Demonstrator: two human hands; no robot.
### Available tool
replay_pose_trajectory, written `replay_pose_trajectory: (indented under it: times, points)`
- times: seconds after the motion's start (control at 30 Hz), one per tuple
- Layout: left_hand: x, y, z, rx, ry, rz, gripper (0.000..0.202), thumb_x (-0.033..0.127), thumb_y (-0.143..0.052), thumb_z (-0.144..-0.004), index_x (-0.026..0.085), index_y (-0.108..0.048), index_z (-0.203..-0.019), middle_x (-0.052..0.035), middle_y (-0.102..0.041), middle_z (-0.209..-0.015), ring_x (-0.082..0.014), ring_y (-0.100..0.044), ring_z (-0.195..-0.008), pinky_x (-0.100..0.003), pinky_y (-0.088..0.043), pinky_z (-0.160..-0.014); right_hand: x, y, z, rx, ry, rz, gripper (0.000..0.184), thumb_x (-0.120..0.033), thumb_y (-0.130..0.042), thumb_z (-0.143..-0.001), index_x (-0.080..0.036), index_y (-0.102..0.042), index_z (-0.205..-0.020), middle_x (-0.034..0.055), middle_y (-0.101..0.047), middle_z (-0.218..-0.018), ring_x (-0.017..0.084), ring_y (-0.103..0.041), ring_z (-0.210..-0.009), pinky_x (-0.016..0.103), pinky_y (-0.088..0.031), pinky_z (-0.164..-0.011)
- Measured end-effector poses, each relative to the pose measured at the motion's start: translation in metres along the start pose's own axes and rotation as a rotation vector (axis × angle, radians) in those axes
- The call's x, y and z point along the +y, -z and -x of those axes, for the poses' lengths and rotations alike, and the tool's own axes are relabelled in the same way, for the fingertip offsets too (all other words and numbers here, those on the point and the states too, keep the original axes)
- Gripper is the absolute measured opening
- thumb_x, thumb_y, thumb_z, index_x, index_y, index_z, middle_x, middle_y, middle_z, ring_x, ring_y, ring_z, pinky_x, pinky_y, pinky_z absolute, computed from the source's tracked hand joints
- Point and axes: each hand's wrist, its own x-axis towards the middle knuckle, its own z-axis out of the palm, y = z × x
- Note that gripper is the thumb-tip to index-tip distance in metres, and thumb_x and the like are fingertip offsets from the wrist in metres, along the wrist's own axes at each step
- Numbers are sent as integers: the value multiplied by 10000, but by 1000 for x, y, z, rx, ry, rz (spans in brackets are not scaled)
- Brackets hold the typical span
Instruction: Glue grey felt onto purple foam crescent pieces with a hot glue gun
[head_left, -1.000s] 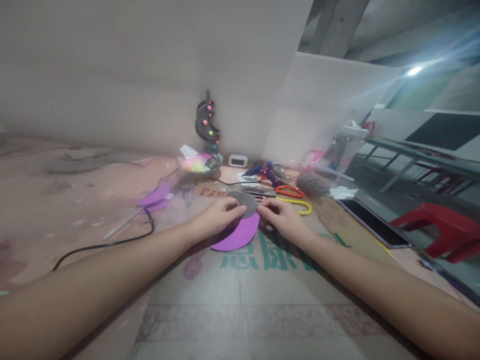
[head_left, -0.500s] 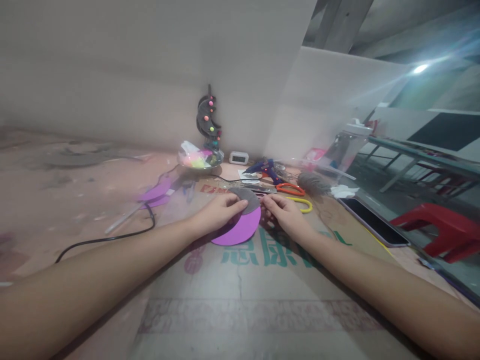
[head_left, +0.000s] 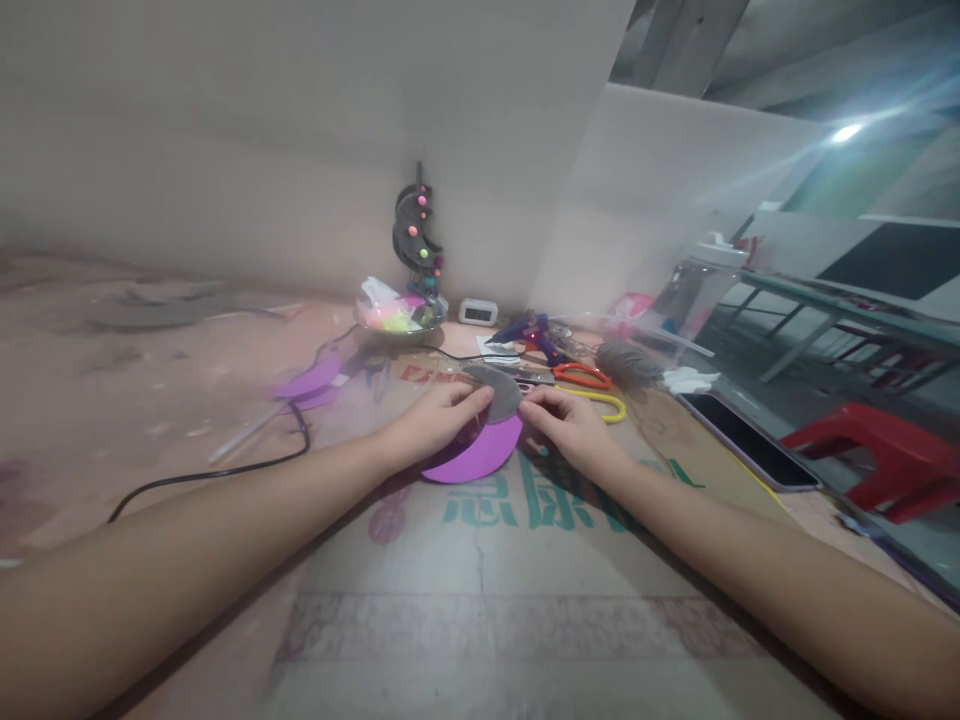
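Between my hands is a flat grey round piece (head_left: 501, 396), perhaps felt or card, overlapping a larger purple disc (head_left: 480, 455) that shows below it. My left hand (head_left: 442, 418) grips the grey piece at its left side, thumb on top and fingers curled beneath. At the grey piece's right edge, my right hand (head_left: 561, 418) has thumb and forefinger pinched together. Whether that pinch holds the edge or some small thing cannot be made out. Just beyond my right hand lie yellow-handled scissors (head_left: 611, 405) and orange-handled scissors (head_left: 583, 376).
Printed cardboard (head_left: 420, 640) covers the table in front of me. Behind are a glue gun (head_left: 529, 330), a small digital clock (head_left: 478, 313), a bowl (head_left: 401, 330) and a decorated grey crescent (head_left: 411, 230). A phone (head_left: 746, 440) lies right; purple pieces (head_left: 311, 380) and a black cable (head_left: 210, 478) lie left.
The grey piece has turned, showing more of its face, and less of the purple disc shows below it. My right fingers have shifted slightly left and down against the grey edge.
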Motion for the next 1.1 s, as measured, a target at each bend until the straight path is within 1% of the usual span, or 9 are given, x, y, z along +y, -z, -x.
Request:
replay_pose_trajectory:
  times: [0.17, 0.3, 0.67, 0.77, 0.83, 0.9, 0.97, 1.0, 1.1]
  points:
    - [4, 1, 1, -17, 18, -29, 374, 523, -577, -827, 158, -552, -752, 14, -531, -592, -102, -497, -530, -210, -356, -476, 4, 0, -1, -19, 2, -24, 312, -494, -610, -800, -185, -576, -775, -50, -455, -575, 96, -392, -499, 240, -346, -473]
    - [4, 2, 1, -21, 40, -19, 318, 468, -588, -827, 158, -559, -757, 16, -547, -575, -101, -499, -513, -209, -354, -469, 0, 0, -1, -30, 7, -11, 311, -489, -609, -803, -185, -567, -754, -51, -458, -573, 97, -405, -505, 243, -338, -479]
    - [4, 2, 1, -62, 44, -18, 322, 461, -588, -831, 152, -567, -745, 14, -549, -582, -100, -499, -520, -210, -351, -474, 0, 0, 0, -29, -1, -3, 314, -485, -610, -811, -177, -594, -752, -46, -461, -567, 101, -420, -509, 254, -353, -487]
    - [6, 1, 3, -41, 38, -1, 339, 478, -585, -836, 152, -562, -747, 18, -530, -584, -94, -487, -520, -202, -338, -465, 1, 0, 0, -34, -5, -37, 301, -473, -602, -819, -176, -588, -771, -50, -454, -573, 94, -408, -502, 246, -354, -478]
    - [6, 0, 3, -7, 27, 66, 334, 480, -582, -842, 151, -562, -781, 14, -539, -617, -88, -489, -522, -197, -343, -464, 2, 0, 0, -36, -9, -63, 301, -473, -604, -813, -177, -575, -768, -53, -453, -575, 91, -407, -499, 240, -349, -471]
    - [6, 1, 1, 64, 1, 149, 315, 458, -607, -833, 154, -581, -913, 9, -570, -691, -82, -501, -526, -196, -369, -473, 2, 0, -1, -41, -16, -72, 296, -467, -607, -806, -181, -557, -749, -56, -456, -569, 88, -409, -492, 236, -341, -465]
    - [4, 3, -1, 155, -40, 195, 368, 428, -643, -812, 169, -576, -1064, 11, -583, -751, -76, -502, -521, -197, -387, -476, 1, 1, -1, -50, -30, -67, 286, -452, -606, -804, -186, -537, -724, -58, -461, -553, 87, -409, -481, 234, -333, -460]
    - [3, 4, -3, 184, -57, 199, 386, 417, -653, -805, 174, -578, -1095, 12, -582, -764, -74, -500, -521, -197, -390, -478, 1, 0, -1, -56, -39, -62, 282, -444, -602, -806, -188, -530, -714, -57, -466, -545, 87, -412, -476, 234, -331, -459]
    - [-2, 7, -6, 224, -67, 167, 338, 404, -662, -795, 154, -634, -1021, 6, -583, -758, -70, -486, -532, -193, -386, -490, -1, 0, -1, -70, -42, -60, 285, -441, -596, -807, -192, -517, -694, -55, -473, -532, 91, -427, -474, 238, -338, -463]
